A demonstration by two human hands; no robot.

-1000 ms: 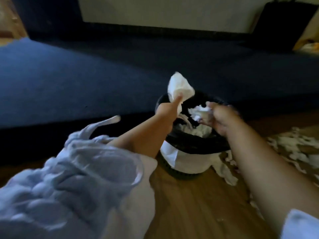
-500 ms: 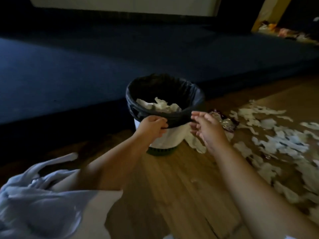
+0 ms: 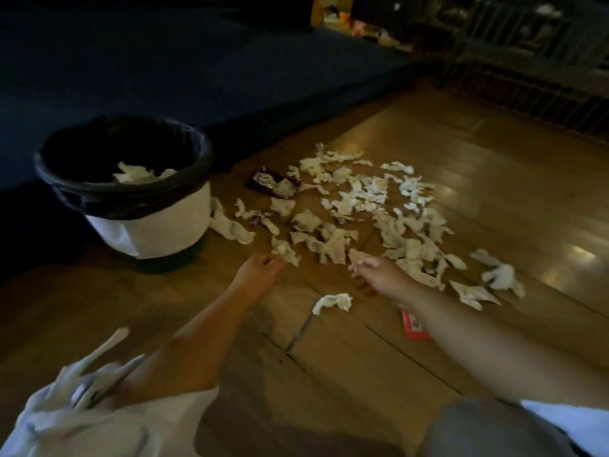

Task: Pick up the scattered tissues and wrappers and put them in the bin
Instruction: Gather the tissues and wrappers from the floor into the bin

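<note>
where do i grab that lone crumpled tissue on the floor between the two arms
Pinch the tissue at its thicker bunched right end, coming straight down from above. It lies low on the floor, apart from the pile, so there is little edge to slide under; the raised crumple gives something to close on, while the thin tail at its left would probably slip.

Bin point(image 3: 158, 225) at left on wooden floor point(image 3: 461, 199), black liner, tissue inside. Torn tissues point(image 3: 362, 206) scattered to its right, dark wrapper point(image 3: 270, 186) among them. Left hand point(image 3: 260, 270) and right hand point(image 3: 379, 275) at near edge of litter, touching scraps; grip unclear.
</note>
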